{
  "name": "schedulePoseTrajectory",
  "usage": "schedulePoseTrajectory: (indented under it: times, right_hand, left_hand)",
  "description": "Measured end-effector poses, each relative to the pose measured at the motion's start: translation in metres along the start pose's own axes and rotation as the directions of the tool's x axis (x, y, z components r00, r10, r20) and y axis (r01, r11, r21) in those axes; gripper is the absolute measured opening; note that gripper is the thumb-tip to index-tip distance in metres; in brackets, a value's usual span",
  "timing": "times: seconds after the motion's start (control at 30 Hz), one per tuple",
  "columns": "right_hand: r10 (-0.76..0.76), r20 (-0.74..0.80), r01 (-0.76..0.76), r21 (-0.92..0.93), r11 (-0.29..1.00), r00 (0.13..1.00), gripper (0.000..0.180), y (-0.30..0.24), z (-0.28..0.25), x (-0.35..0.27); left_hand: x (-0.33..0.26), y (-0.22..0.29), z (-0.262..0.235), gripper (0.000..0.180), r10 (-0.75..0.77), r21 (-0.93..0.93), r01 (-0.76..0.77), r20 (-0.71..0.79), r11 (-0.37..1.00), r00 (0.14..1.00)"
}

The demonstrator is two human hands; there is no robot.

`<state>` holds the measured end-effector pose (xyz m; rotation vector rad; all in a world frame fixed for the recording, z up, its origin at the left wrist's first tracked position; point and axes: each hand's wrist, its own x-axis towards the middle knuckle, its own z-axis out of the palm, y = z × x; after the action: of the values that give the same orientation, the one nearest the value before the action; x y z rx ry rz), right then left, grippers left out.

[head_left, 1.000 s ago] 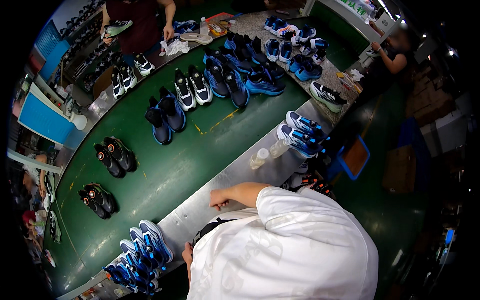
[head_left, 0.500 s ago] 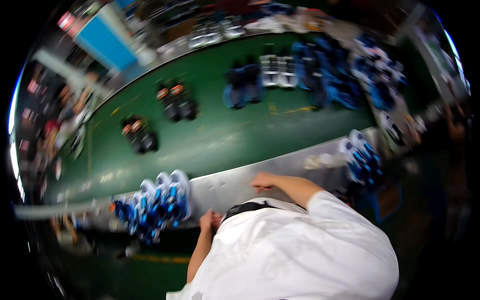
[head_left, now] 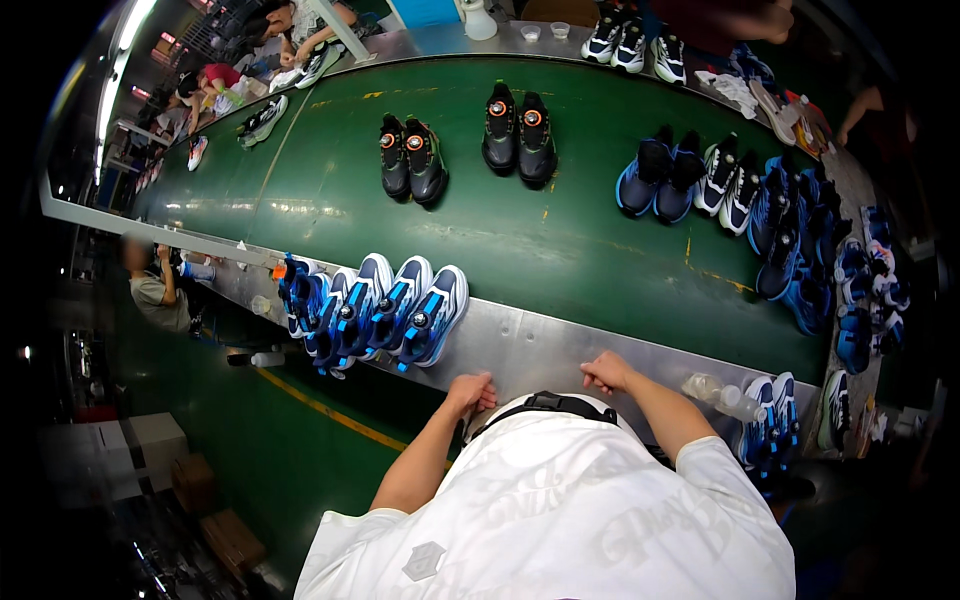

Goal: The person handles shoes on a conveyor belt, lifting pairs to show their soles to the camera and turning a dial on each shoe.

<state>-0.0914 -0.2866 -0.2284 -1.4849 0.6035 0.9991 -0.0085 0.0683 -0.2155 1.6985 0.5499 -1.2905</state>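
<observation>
My left hand (head_left: 473,392) rests at the near edge of a metal ledge (head_left: 530,342), close to my waist, its fingers curled in. Over the same ledge, my right hand (head_left: 607,373) has its fingers bent together. Neither hand shows anything in it. Left of my left hand stands a row of several blue-and-white sneakers (head_left: 436,316) with dial closures, packed side by side. Beyond my right hand, more blue-and-white sneakers (head_left: 767,415) stand on the ledge beside a clear plastic bottle (head_left: 740,403).
A green conveyor belt (head_left: 470,245) runs past the ledge. It carries black shoes with orange dials (head_left: 518,135) and, at right, several dark blue and white shoes (head_left: 655,178). A far metal ledge bears sneakers (head_left: 628,45) and a white bottle (head_left: 479,20). Other people (head_left: 160,285) sit along the line.
The whole view has swung, so the belt and its shoes appear farther right, and the picture is sharper. Both my hands remain by the ledge with fingers curled.
</observation>
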Motion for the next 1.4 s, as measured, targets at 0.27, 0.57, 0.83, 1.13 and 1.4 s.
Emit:
schedulePoseTrajectory:
  times: [0.27, 0.57, 0.83, 1.13, 1.4]
  right_hand:
    - [0.054, -0.011, -0.054, 0.012, 0.998, 0.998, 0.044, -0.011, 0.001, 0.0]
    - [0.111, -0.027, -0.11, 0.021, 0.994, 0.993, 0.045, -0.019, 0.005, 0.001]
    - [0.316, 0.044, -0.316, -0.016, 0.949, 0.948, 0.04, -0.042, -0.003, 0.007]
    - [-0.538, -0.557, 0.319, -0.446, 0.836, 0.632, 0.025, -0.253, -0.112, 0.129]
    - [-0.178, -0.806, -0.208, -0.348, 0.914, 0.565, 0.101, -0.405, -0.155, 0.21]
  left_hand:
    - [-0.037, 0.165, -0.039, 0.034, 0.413, 0.217, -0.436, 0.146, 0.873, 0.899]
    - [0.125, 0.328, -0.175, 0.073, 0.144, -0.398, -0.235, -0.244, 0.887, 0.959]
    - [0.224, 0.356, -0.181, 0.039, 0.143, -0.689, -0.345, -0.335, 0.638, 0.931]
    - [0.217, 0.352, -0.211, 0.049, 0.267, -0.585, -0.345, -0.218, 0.734, 0.939]
    - [0.142, 0.32, -0.145, 0.037, 0.263, -0.196, -0.237, 0.118, 0.951, 0.958]
